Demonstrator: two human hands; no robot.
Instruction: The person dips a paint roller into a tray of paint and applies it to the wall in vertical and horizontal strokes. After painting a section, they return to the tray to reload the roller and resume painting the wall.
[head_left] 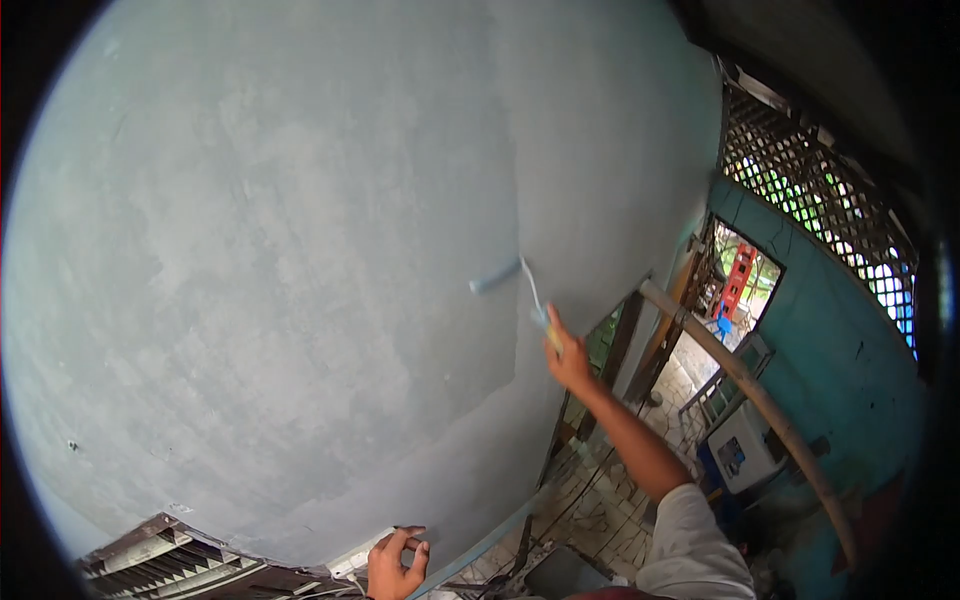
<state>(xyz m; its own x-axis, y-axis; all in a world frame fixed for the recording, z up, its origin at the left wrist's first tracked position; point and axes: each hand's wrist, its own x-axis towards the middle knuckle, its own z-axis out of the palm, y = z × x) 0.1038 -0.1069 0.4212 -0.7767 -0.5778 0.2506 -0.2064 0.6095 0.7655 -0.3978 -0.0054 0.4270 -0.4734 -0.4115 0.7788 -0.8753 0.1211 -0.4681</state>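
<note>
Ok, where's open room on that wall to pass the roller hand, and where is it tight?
Open: the broad wall left of the paint roller, held by the right hand, and the stretch down to the left hand. Crowded: right of the arm, with the doorway, leaning pole and white machine; the slatted unit fills the lower left.
</note>
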